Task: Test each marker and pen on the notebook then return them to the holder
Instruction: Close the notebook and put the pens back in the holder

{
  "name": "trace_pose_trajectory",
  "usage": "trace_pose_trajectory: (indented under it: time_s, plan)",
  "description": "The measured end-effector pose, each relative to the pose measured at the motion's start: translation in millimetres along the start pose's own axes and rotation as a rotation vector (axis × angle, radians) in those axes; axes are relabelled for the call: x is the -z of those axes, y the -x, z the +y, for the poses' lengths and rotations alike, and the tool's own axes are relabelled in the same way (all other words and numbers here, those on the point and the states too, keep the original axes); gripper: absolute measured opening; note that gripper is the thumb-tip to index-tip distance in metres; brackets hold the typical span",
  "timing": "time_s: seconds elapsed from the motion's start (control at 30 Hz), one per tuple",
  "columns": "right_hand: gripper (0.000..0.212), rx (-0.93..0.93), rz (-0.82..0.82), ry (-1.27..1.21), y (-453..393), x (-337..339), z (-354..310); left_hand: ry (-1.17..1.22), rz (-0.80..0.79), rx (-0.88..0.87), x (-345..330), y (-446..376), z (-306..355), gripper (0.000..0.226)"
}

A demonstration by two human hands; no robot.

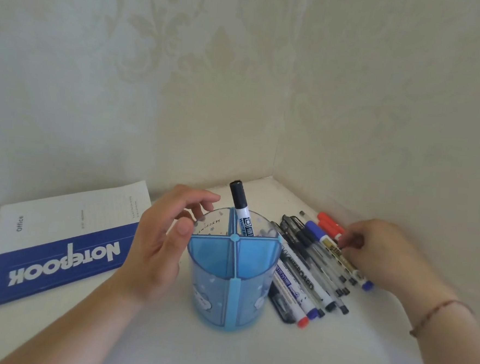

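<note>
A blue translucent holder (226, 300) with four compartments stands in the middle of the table. One whiteboard marker with a black cap (241, 207) stands upright in its far right compartment. My left hand (161, 239) curls around the holder's left rim, fingers apart, thumb on the edge. A closed blue and white notebook (58, 243) lies to the left. Several pens and markers (309, 272) lie in a heap right of the holder. My right hand (379, 251) rests on the heap's far side, its fingertips pinching a gold-patterned pen (339, 252) that still lies there.
The white table (221, 354) sits in a corner between two wallpapered walls (380, 106). A thin bracelet (434, 312) circles my right wrist.
</note>
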State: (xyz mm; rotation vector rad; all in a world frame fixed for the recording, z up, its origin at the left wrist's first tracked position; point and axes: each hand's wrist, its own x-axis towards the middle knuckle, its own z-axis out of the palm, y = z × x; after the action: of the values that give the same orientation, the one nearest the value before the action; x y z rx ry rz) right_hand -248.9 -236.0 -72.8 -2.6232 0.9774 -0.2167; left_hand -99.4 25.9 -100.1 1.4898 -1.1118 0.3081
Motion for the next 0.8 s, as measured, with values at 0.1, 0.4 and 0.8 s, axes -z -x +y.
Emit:
trace_pose_trajectory:
  time_s: [0.1,0.4,0.8]
  plan:
    - [0.020,0.011,0.021,0.020,2.0,0.4,-1.4,-0.013,0.026,-0.032,0.4,-0.9,-0.3,0.070]
    - [0.025,0.072,-0.099,-0.031,3.7,-2.8,-1.7,-0.053,-0.100,-0.120,1.6,0.2,1.7,0.068]
    - [0.019,0.283,-0.087,-0.022,25.8,-14.6,-36.4,-0.060,-0.095,-0.075,11.4,-0.9,-6.9,0.063]
